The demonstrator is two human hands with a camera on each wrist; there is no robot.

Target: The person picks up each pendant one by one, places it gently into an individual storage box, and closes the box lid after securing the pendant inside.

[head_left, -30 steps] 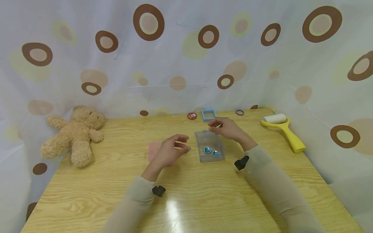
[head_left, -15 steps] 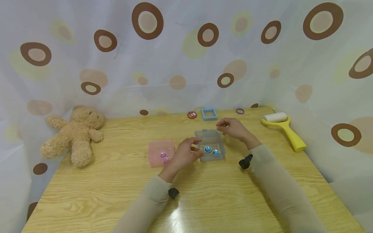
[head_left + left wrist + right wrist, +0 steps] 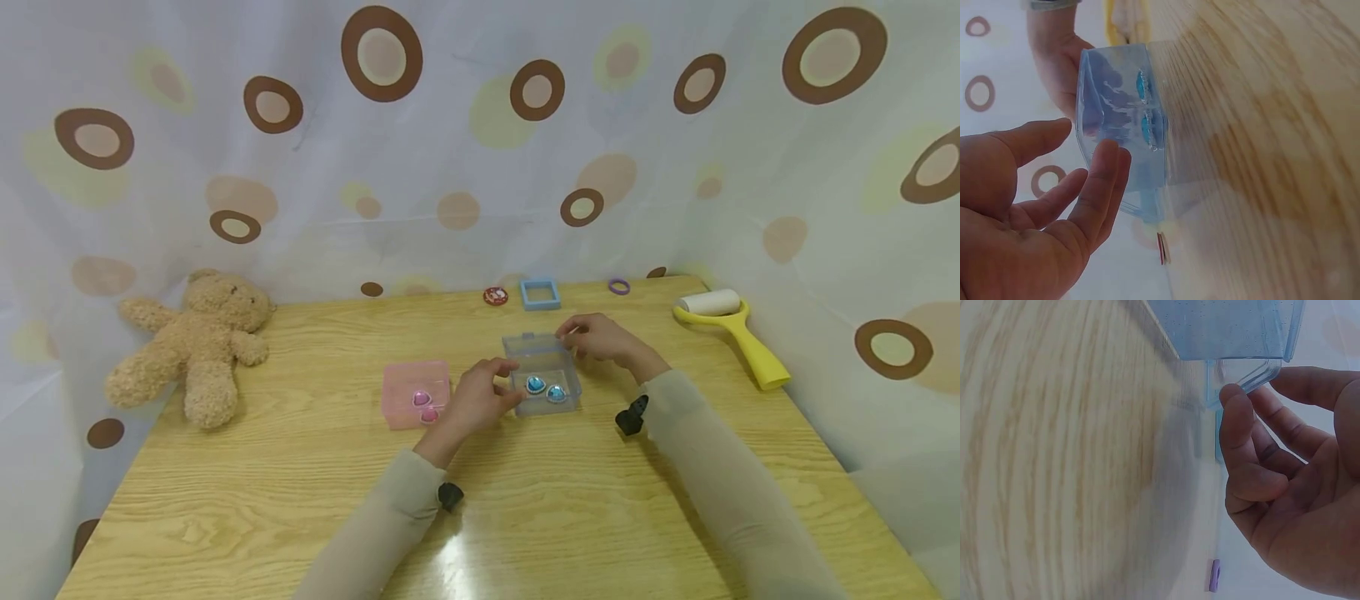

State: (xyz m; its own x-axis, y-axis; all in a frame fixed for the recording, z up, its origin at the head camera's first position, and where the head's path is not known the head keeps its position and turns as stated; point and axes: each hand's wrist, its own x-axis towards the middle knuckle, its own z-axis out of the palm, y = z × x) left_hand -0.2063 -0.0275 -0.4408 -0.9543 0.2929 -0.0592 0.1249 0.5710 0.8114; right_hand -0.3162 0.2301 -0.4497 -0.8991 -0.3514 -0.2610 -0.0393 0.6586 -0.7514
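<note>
A clear bluish plastic box stands in mid-table, its lid swung up and back on the far side. Inside lie two blue gems with sparkling rims, one a heart-shaped gem and the other a gem to its right. My left hand is at the box's left side, fingers relaxed and apart; whether they touch the wall I cannot tell. At the lid's right corner, my right hand pinches the edge between thumb and fingers, as the right wrist view shows the lid there.
Left of the clear box is a pink box with two pink gems. A teddy bear lies far left. Along the back are a red badge, a blue square frame and a purple ring. A yellow-handled roller lies right.
My left hand has moved right from over the pink box to the clear box's side. My right hand shifted right along the lid, then lowered slightly onto its corner.
</note>
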